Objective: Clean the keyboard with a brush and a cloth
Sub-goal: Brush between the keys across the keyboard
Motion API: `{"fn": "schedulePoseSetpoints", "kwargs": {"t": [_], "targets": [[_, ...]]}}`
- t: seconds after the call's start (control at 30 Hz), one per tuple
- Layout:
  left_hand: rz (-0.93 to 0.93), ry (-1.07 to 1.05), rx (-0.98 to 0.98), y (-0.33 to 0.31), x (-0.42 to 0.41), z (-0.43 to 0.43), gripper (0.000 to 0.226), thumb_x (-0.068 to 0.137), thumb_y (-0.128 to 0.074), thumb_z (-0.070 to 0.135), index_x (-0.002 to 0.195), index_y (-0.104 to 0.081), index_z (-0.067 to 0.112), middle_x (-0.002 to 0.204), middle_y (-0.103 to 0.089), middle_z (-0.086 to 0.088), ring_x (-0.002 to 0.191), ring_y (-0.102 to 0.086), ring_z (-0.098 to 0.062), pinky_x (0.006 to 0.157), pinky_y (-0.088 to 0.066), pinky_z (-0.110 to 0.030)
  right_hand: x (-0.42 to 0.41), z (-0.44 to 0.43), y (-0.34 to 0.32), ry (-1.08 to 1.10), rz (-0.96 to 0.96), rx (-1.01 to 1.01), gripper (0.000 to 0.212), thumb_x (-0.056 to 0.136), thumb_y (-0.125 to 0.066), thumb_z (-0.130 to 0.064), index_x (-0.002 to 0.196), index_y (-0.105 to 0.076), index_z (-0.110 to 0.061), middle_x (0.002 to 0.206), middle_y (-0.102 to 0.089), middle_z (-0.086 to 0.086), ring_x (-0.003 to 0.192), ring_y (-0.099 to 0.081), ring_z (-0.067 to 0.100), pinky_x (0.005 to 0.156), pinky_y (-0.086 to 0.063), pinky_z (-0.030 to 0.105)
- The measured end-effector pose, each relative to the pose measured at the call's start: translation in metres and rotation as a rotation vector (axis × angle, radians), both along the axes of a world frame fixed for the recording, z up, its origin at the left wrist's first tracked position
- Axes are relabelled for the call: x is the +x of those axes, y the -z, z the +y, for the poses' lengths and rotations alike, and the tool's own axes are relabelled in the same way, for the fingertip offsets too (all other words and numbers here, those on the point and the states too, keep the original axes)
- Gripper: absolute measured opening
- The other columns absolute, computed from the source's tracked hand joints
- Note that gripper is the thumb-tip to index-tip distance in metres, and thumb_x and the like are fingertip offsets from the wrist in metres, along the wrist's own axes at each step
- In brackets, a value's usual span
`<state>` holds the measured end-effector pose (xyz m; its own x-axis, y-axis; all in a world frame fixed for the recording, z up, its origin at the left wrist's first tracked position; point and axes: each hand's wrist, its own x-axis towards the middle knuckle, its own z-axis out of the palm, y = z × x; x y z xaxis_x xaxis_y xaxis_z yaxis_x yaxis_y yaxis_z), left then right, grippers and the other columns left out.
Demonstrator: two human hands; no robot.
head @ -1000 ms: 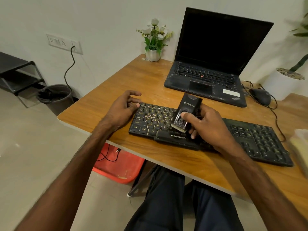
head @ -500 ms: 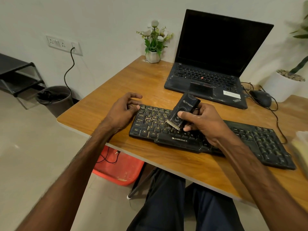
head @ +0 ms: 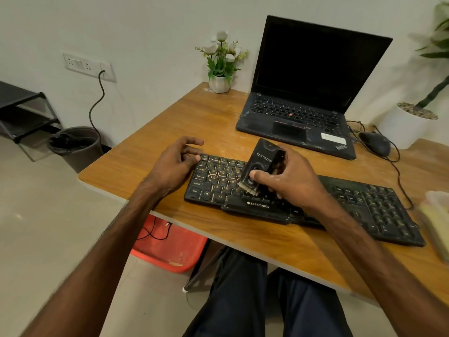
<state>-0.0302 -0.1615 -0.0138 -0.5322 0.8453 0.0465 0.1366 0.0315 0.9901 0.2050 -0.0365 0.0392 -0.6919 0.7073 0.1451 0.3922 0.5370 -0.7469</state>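
Note:
A black Zebronics keyboard lies along the front of the wooden desk. My right hand grips a black brush, thumb across its front, with the pale bristles down on the keys left of the keyboard's middle. At the keyboard's far left corner my left hand rests on the desk, its fingertips touching the keyboard's edge and the fingers loosely curled. A yellowish cloth, blurred, sits at the right edge of the view.
An open black laptop stands behind the keyboard. A black mouse with its cable lies to the laptop's right. A small flower pot and a larger white planter sit at the back. A bin and a red stool are on the floor.
The brush has swept a short way over the left-hand keys, tilting more upright and back toward the lower rows. My left hand has stayed at the keyboard's corner.

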Motion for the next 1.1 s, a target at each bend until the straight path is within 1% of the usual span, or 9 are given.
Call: {"fn": "schedulePoseSetpoints", "kwargs": {"t": [0.07, 0.17, 0.27, 0.33, 0.43, 0.5, 0.7, 0.9, 1.1], "targets": [[0.008, -0.002, -0.002, 0.000, 0.000, 0.000, 0.035, 0.098, -0.055, -0.002, 0.126, -0.058, 0.018, 0.117, -0.064, -0.013, 0.105, -0.063, -0.030, 0.089, -0.059, -0.046, 0.001, 0.011, -0.004, 0.060, -0.047, 0.153, 0.063, 0.077, -0.080, -0.035, 0.128, -0.049, -0.016, 0.112, -0.065, -0.003, 0.087, -0.064, 0.008, 0.062, -0.049, 0.012], [0.016, -0.011, -0.005, 0.000, 0.001, 0.001, 0.035, 0.098, -0.054, -0.003, 0.127, -0.057, 0.017, 0.116, -0.064, -0.013, 0.104, -0.062, -0.029, 0.093, -0.057, -0.052, 0.004, 0.017, -0.014, 0.082, -0.056, 0.255, 0.063, 0.077, -0.080, -0.034, 0.127, -0.047, -0.015, 0.115, -0.065, 0.001, 0.083, -0.064, 0.007, 0.056, -0.047, 0.007], [0.021, -0.016, -0.007, 0.000, 0.001, 0.000, 0.035, 0.098, -0.054, -0.002, 0.128, -0.057, 0.017, 0.115, -0.064, -0.012, 0.103, -0.062, -0.027, 0.094, -0.056, -0.054, -0.001, -0.006, -0.009, -0.091, -0.064, 0.263, 0.057, 0.077, -0.080, -0.031, 0.123, -0.049, -0.016, 0.110, -0.062, -0.005, 0.081, -0.058, -0.004, 0.062, -0.048, 0.004], [0.037, -0.021, -0.010, 0.001, 0.001, 0.000, 0.035, 0.098, -0.054, -0.002, 0.128, -0.057, 0.016, 0.115, -0.065, -0.011, 0.106, -0.063, -0.032, 0.093, -0.057, -0.054, -0.003, -0.013, -0.007, -0.162, -0.078, 0.299, 0.056, 0.078, -0.080, -0.031, 0.121, -0.049, -0.016, 0.110, -0.063, -0.003, 0.084, -0.060, 0.000, 0.064, -0.050, 0.006], [0.055, -0.025, -0.013, 0.001, 0.002, -0.001, 0.035, 0.098, -0.055, 0.000, 0.129, -0.057, 0.016, 0.114, -0.066, -0.009, 0.112, -0.063, -0.035, 0.093, -0.057, -0.054, -0.001, 0.008, -0.016, -0.057, -0.124, 0.372, 0.063, 0.079, -0.079, -0.030, 0.130, -0.045, -0.012, 0.122, -0.063, 0.006, 0.090, -0.058, 0.006, 0.057, -0.046, 0.002], [0.050, -0.029, -0.015, 0.000, 0.003, -0.002, 0.034, 0.099, -0.054, -0.001, 0.129, -0.057, 0.016, 0.113, -0.066, -0.008, 0.111, -0.063, -0.034, 0.093, -0.056, -0.056, 0.006, 0.016, -0.019, 0.005, -0.107, 0.381, 0.063, 0.079, -0.079, -0.030, 0.129, -0.045, -0.013, 0.122, -0.063, 0.008, 0.089, -0.058, 0.006, 0.057, -0.046, 0.002], [0.054, -0.028, -0.015, -0.001, 0.004, -0.001, 0.034, 0.098, -0.054, -0.002, 0.128, -0.057, 0.015, 0.110, -0.065, -0.007, 0.100, -0.061, -0.027, 0.094, -0.054, -0.059, 0.014, -0.015, -0.007, -0.266, -0.072, 0.399, 0.057, 0.081, -0.078, -0.028, 0.126, -0.048, -0.011, 0.116, -0.065, 0.003, 0.094, -0.063, 0.008, 0.072, -0.054, 0.012], [0.071, -0.039, -0.013, -0.002, 0.006, -0.002, 0.033, 0.098, -0.054, -0.003, 0.124, -0.058, 0.018, 0.114, -0.065, -0.012, 0.099, -0.059, -0.030, 0.096, -0.052, -0.062, 0.005, 0.012, -0.014, -0.078, -0.077, 0.462, 0.059, 0.080, -0.079, -0.029, 0.125, -0.046, -0.010, 0.115, -0.064, 0.007, 0.095, -0.065, 0.017, 0.069, -0.057, 0.019], [0.072, -0.019, -0.006, 0.000, 0.004, -0.001, 0.033, 0.098, -0.055, -0.002, 0.123, -0.058, 0.020, 0.117, -0.064, -0.017, 0.095, -0.059, -0.026, 0.093, -0.056, -0.055, -0.012, -0.018, -0.001, -0.272, -0.047, 0.369, 0.058, 0.081, -0.078, -0.028, 0.128, -0.047, -0.012, 0.115, -0.064, 0.002, 0.091, -0.061, 0.005, 0.072, -0.053, 0.008]]}}
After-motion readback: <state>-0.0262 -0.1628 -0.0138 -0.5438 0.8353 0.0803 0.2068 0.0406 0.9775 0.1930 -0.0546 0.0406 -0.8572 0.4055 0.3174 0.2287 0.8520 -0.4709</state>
